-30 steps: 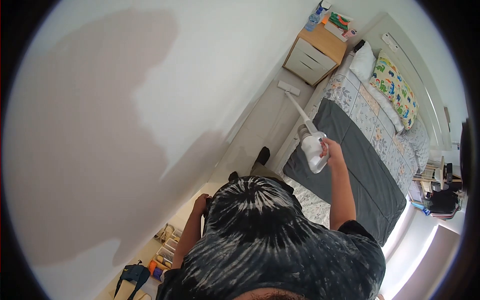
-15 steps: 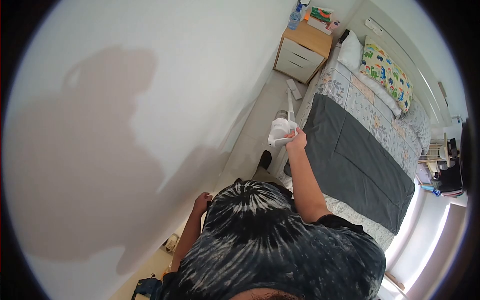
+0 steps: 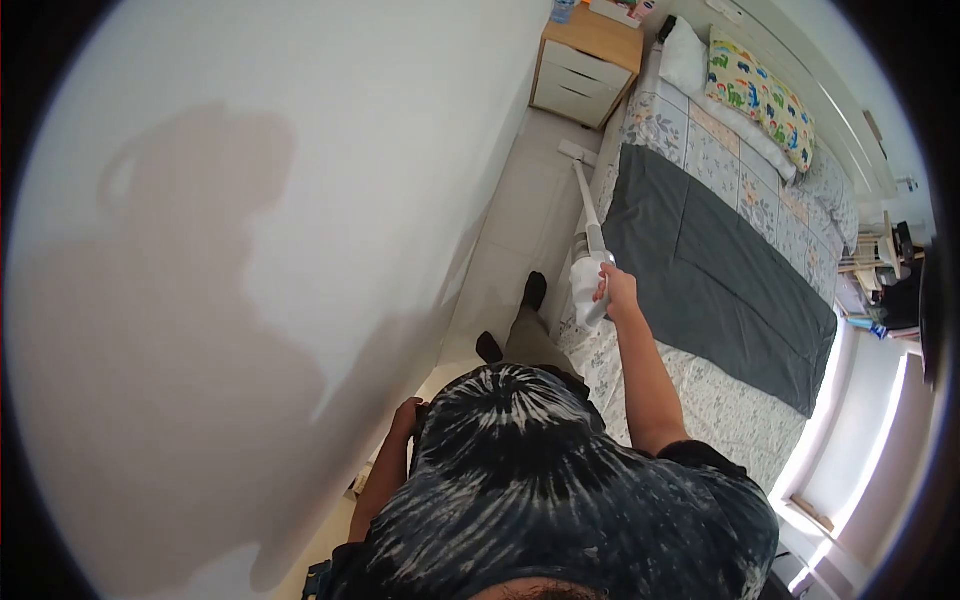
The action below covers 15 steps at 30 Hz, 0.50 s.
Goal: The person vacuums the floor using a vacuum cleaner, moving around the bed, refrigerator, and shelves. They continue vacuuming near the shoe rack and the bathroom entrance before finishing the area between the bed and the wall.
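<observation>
A white and grey cordless stick vacuum cleaner (image 3: 586,285) is in my right hand (image 3: 617,290), its fingers wrapped round the handle. The long white tube slants away from me to a flat floor head (image 3: 577,153). That head is on the tiled floor, between the nightstand and the bed's side. My left hand (image 3: 405,416) hangs low at my left side, close to the wall. Its fingers are partly hidden beside my shirt, so whether they hold anything cannot be made out.
On my right a bed (image 3: 690,360) carries a dark grey blanket (image 3: 715,285) and a dinosaur-print pillow (image 3: 762,92). A wooden nightstand (image 3: 583,75) with white drawers stands at the far end. The white wall (image 3: 380,150) runs along my left. Floor tiles (image 3: 520,215) show between wall and bed.
The view has shifted forward. My right hand has moved right, bringing the vacuum's body closer to the bed's edge, and its floor head has turned. A second dark-socked foot now shows.
</observation>
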Each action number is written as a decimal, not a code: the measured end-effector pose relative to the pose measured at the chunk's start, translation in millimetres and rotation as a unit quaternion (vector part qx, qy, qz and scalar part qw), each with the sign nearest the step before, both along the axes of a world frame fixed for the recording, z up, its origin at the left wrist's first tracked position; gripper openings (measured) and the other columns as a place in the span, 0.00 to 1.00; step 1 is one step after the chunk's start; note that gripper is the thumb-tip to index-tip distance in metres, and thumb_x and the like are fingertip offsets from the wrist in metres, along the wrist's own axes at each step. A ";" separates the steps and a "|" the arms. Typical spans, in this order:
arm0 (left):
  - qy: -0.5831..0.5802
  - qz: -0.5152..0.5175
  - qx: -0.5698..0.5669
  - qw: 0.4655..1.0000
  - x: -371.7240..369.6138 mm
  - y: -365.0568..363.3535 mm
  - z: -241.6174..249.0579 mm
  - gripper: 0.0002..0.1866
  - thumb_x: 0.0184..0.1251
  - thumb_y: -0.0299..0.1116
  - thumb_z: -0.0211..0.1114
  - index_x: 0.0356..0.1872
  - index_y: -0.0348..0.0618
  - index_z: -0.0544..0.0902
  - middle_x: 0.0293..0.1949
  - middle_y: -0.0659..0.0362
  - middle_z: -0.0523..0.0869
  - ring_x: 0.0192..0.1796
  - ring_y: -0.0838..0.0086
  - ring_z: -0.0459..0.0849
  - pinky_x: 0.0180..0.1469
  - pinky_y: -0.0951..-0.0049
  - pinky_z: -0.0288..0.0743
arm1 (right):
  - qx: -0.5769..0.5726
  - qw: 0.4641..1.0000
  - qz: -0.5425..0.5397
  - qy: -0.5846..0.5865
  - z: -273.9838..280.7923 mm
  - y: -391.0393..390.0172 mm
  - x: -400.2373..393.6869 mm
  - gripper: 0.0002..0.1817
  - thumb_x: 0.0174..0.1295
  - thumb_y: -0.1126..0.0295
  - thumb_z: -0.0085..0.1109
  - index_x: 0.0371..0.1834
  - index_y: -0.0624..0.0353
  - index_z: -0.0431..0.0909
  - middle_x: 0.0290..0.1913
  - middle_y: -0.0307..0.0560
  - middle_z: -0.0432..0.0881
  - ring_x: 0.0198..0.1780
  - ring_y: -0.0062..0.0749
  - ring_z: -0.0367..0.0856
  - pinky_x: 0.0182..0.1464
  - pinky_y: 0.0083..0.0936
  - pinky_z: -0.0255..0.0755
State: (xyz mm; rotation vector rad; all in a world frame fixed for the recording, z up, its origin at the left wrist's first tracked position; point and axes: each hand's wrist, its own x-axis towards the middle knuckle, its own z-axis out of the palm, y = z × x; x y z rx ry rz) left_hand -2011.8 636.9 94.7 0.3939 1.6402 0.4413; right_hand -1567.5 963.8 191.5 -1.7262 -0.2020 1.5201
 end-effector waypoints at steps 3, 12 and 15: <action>0.105 -0.161 -0.009 0.981 2.6 4.7 22.1 0.24 0.60 0.44 0.61 0.48 0.33 0.78 0.43 0.43 0.83 0.46 0.58 0.83 0.49 0.66 0.74 | -0.005 0.997 0.070 -0.043 27.2 -39.4 2.2 0.13 0.56 0.67 0.59 0.29 0.68 0.72 0.12 0.44 0.65 0.10 0.33 0.63 0.16 0.33 0.61; 0.158 -0.272 0.011 0.949 19.8 45.8 10.3 0.28 0.58 0.49 0.61 0.51 0.35 0.78 0.45 0.44 0.83 0.48 0.57 0.82 0.51 0.64 0.74 | -0.064 0.997 0.021 -0.033 73.2 -116.3 19.1 0.12 0.55 0.66 0.59 0.30 0.65 0.74 0.13 0.41 0.66 0.11 0.27 0.62 0.16 0.28 0.62; 0.141 -0.287 0.021 0.947 41.1 78.6 29.7 0.27 0.59 0.48 0.59 0.52 0.35 0.77 0.45 0.44 0.83 0.48 0.57 0.83 0.52 0.64 0.74 | -0.080 0.994 -0.076 -0.002 57.4 -107.1 15.4 0.11 0.55 0.65 0.60 0.31 0.62 0.74 0.15 0.38 0.64 0.13 0.24 0.60 0.17 0.25 0.61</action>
